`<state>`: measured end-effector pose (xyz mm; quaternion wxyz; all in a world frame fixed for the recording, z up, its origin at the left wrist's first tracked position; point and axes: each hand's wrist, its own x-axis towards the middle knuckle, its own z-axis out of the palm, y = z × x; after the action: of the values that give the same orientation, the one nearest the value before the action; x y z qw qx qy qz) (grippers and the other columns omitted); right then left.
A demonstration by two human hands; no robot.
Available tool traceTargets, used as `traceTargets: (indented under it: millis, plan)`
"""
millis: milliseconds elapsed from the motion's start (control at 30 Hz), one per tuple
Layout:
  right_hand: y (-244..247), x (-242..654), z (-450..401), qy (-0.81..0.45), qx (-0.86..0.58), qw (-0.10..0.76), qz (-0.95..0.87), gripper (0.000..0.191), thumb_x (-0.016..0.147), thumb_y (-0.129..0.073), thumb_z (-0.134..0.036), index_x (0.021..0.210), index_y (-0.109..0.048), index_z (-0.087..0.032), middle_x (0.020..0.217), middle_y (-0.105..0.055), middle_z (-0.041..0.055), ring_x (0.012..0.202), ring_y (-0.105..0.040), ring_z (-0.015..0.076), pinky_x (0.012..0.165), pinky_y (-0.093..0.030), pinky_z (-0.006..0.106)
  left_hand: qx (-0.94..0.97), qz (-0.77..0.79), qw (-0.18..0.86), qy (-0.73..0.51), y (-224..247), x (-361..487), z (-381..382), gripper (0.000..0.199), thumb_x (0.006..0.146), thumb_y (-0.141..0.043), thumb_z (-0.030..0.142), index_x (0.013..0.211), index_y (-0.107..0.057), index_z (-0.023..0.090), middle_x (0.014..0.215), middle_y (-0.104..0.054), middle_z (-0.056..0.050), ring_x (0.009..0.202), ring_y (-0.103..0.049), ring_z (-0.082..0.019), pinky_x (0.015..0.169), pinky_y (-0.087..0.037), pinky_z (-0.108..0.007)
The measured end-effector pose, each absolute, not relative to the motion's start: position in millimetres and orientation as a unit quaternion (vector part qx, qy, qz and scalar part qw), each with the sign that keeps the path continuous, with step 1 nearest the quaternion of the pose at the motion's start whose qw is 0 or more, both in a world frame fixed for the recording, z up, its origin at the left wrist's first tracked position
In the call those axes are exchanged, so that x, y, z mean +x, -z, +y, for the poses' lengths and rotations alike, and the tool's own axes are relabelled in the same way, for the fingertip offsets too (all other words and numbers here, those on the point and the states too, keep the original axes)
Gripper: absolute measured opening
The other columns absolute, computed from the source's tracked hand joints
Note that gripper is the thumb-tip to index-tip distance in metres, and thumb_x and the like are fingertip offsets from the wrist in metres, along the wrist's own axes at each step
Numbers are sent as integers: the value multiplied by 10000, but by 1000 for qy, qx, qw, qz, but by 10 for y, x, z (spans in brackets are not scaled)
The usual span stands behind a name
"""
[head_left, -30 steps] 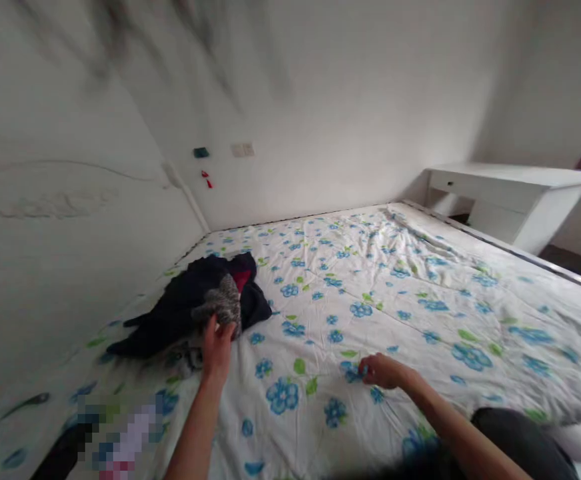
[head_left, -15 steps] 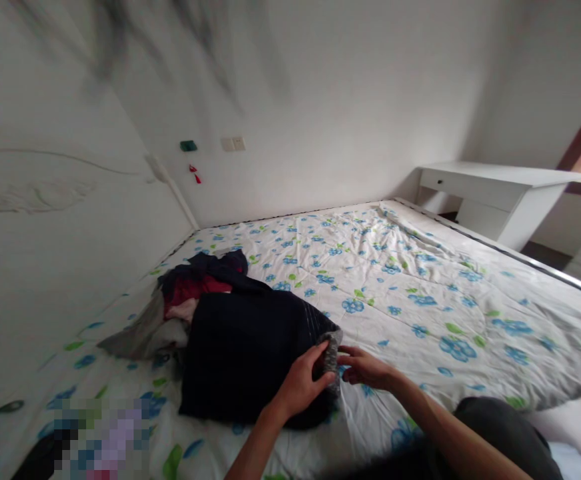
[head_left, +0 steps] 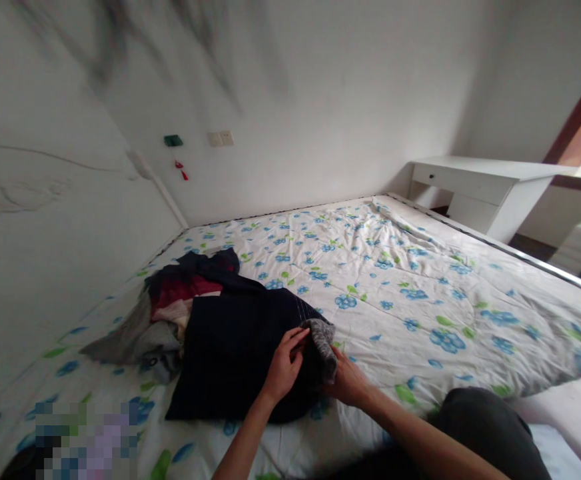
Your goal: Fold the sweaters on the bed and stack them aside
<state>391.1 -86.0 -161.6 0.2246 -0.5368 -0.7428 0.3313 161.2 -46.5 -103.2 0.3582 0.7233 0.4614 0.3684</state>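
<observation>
A dark navy garment [head_left: 230,353] lies spread on the flowered bedsheet [head_left: 400,333], with thin pale stripes near its right corner. Its grey speckled edge [head_left: 324,340] is folded up at the right end. My left hand [head_left: 286,363] is closed on that edge from the left, thumb and fingers curled at the dark opening. From the right, my right hand [head_left: 346,379] grips the same grey edge, its fingertips partly hidden behind the cloth.
Left of the garment lies a heap of grey, red and navy clothes [head_left: 170,307]. A white desk [head_left: 475,183] stands beyond the bed at the right. My dark-clad knee [head_left: 490,427] is at the lower right. A blurred patch covers the lower left.
My right hand has moved in from beside the grey edge and now touches it from behind. The grey edge is lifted and turned more leftward. The view has shifted slightly right.
</observation>
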Motion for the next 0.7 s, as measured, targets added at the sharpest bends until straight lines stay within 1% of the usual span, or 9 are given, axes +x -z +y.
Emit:
traceTargets:
  millis: [67, 133, 200, 267, 333, 433, 500, 633, 700]
  plan:
    - [1598, 3847, -860, -345, -530, 254, -731, 425, 972, -709, -214, 1387, -796, -243, 1463, -790, 139, 1297, -746, 326, 1125, -556, 410, 739, 481, 282, -379, 1046, 1644, -508, 756, 979, -681, 172, 1714, -631, 339, 1800, -532, -126, 1627, -605, -315, 1339, -545, -538]
    - [1588, 3789, -846, -361, -529, 267, -720, 272, 988, -587, -146, 1115, -816, -219, 1221, -839, 113, 1144, -763, 290, 1041, -547, 371, 762, 495, 196, -369, 999, 1633, -519, 918, 913, -757, 123, 1775, -548, 359, 1909, -395, -120, 1743, -452, -360, 1405, -445, -612]
    - [1576, 3730, -815, -398, -526, 302, -689, 212, 1030, -573, -203, 982, -779, -207, 1071, -824, 101, 1040, -751, 277, 972, -544, 362, 798, 484, 141, -331, 881, 1573, -485, 849, 885, -807, 119, 1680, -664, 380, 1913, -424, -84, 1785, -365, -387, 1437, -363, -667]
    - [1527, 3681, -769, -469, -507, 360, -627, 277, 1097, -598, -391, 969, -764, -210, 977, -796, 80, 966, -728, 270, 898, -555, 359, 830, 458, 142, -286, 709, 1480, -424, 543, 908, -824, 169, 1410, -852, 375, 1715, -686, -59, 1698, -506, -376, 1427, -381, -656]
    - [1407, 3668, -717, -536, -468, 417, -565, 444, 1111, -603, -616, 997, -766, -220, 915, -767, 55, 924, -704, 261, 835, -560, 353, 821, 461, 192, -278, 515, 1380, -373, 224, 986, -762, 261, 1143, -907, 326, 1318, -887, -53, 1375, -767, -327, 1302, -545, -564]
    - [1083, 3769, -656, -582, -406, 457, -537, 642, 1039, -606, -849, 982, -748, -226, 840, -713, 21, 836, -647, 221, 745, -519, 317, 746, 512, 257, -339, 225, 1268, -363, 273, 1059, -646, 401, 984, -867, 259, 891, -851, -22, 866, -804, -243, 899, -662, -369]
    - [838, 3908, -645, -583, -393, 439, -559, 669, 996, -645, -885, 953, -724, -222, 791, -667, 0, 755, -587, 183, 681, -454, 292, 703, 532, 265, -391, 57, 1240, -397, 305, 1033, -673, 472, 939, -855, 246, 837, -822, -16, 801, -764, -231, 786, -617, -320]
    - [616, 4154, -688, -476, -431, 333, -691, 548, 774, -1014, -577, 1145, -764, -260, 925, -761, -7, 840, -663, 213, 740, -466, 298, 674, 522, 303, -425, -128, 1313, -505, 276, 940, -780, 492, 862, -857, 239, 836, -829, -32, 824, -756, -237, 800, -607, -308]
    - [712, 4174, -708, -403, -481, 257, -735, 546, 744, -1009, -331, 1233, -774, -277, 1103, -827, 26, 993, -738, 268, 836, -501, 313, 678, 508, 349, -400, -134, 1382, -562, 284, 900, -827, 507, 844, -861, 230, 820, -829, -38, 798, -751, -233, 787, -611, -311]
